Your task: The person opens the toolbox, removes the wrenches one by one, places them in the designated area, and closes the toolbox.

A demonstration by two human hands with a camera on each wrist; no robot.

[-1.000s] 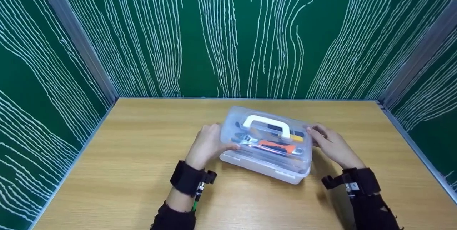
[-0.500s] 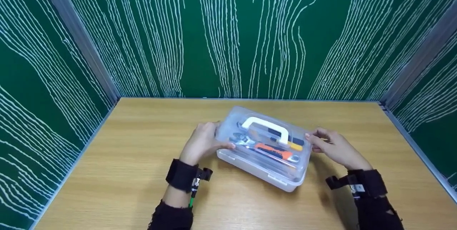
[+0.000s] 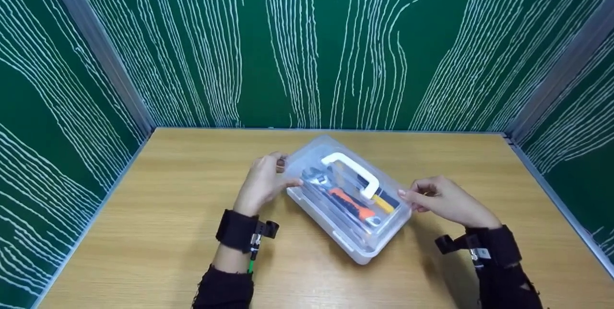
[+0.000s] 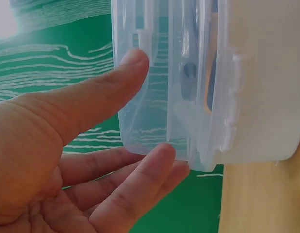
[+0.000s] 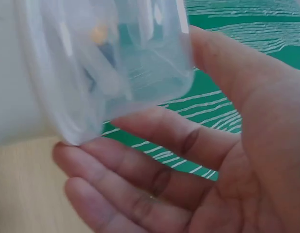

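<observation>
A clear plastic toolbox (image 3: 331,232) with a white handle (image 3: 352,172) sits at a slant on the wooden table, its lid down. Through the lid I see an adjustable wrench (image 3: 316,177), an orange-and-black handled tool (image 3: 352,203) and something yellow (image 3: 383,203). My left hand (image 3: 261,182) grips the left corner of the lid, thumb (image 4: 106,90) on its near side and fingers at the far one. At the right corner, my right hand (image 3: 446,198) holds the lid edge between thumb and curved fingers (image 5: 106,165).
The wooden table (image 3: 158,232) extends around the toolbox on every side. Green panels (image 3: 326,50) with wavy white lines wall in the back and both sides. Black straps with small cameras (image 3: 240,232) circle both wrists.
The toolbox has turned clockwise, its right end coming nearer and its left end shifting left and back. Both hands have stayed at its ends, the left moving a little left and away.
</observation>
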